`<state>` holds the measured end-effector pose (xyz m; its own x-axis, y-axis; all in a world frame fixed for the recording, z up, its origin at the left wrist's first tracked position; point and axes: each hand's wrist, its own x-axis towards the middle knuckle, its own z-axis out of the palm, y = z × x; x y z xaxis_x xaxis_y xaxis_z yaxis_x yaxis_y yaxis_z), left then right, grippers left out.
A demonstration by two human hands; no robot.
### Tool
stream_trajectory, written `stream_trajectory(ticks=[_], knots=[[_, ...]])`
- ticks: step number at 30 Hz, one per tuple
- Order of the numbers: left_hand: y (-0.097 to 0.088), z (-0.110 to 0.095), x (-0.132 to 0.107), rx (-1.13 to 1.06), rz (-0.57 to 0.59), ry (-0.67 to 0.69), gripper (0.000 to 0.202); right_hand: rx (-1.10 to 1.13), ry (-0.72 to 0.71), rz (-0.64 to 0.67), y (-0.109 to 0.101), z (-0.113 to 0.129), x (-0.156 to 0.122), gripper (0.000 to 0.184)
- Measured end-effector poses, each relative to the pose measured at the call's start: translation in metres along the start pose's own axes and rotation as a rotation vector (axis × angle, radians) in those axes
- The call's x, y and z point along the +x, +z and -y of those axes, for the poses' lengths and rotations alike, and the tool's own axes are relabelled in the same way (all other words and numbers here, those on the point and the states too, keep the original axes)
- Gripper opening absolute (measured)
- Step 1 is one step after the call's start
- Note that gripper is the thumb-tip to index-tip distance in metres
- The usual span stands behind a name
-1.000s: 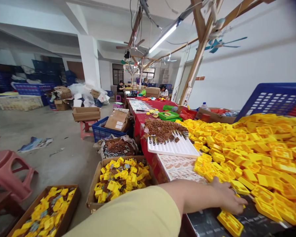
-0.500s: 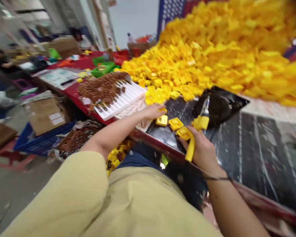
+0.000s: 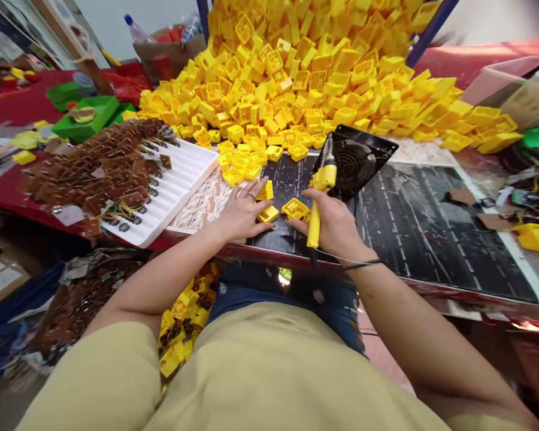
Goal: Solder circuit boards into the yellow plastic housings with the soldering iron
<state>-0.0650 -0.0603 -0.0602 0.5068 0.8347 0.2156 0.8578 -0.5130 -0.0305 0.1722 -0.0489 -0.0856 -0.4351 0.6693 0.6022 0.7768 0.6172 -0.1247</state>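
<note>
My right hand (image 3: 336, 224) is closed around a yellow-handled soldering iron (image 3: 318, 194), its tip pointing up toward a black fan (image 3: 357, 158). A small yellow plastic case (image 3: 295, 208) lies just left of that hand on the black mat (image 3: 413, 227). My left hand (image 3: 241, 211) rests on the mat edge, fingers curled on another yellow case (image 3: 268, 214). Behind both hands rises a big heap of yellow cases (image 3: 305, 78).
A white slotted tray (image 3: 175, 191) with brown circuit boards (image 3: 99, 167) lies at left. Green trays (image 3: 85, 117) stand behind it. A box of yellow parts (image 3: 184, 317) sits below the table by my knee. Cardboard boxes and loose parts are at far right.
The view swung from the room down to the table. My left hand pulled back from the heap to the mat edge. My right hand came into view holding the soldering iron.
</note>
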Motion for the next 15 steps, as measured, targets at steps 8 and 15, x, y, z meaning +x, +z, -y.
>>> stream_trajectory(ticks=[8,15], knots=[[-0.001,0.013,-0.005,0.081,0.042,0.107,0.041,0.057,-0.124,0.152,0.002,0.000,-0.004,0.036],[0.006,0.023,0.011,-0.225,-0.053,-0.026,0.053,0.047,-0.137,0.140,-0.010,-0.003,-0.011,0.047]])
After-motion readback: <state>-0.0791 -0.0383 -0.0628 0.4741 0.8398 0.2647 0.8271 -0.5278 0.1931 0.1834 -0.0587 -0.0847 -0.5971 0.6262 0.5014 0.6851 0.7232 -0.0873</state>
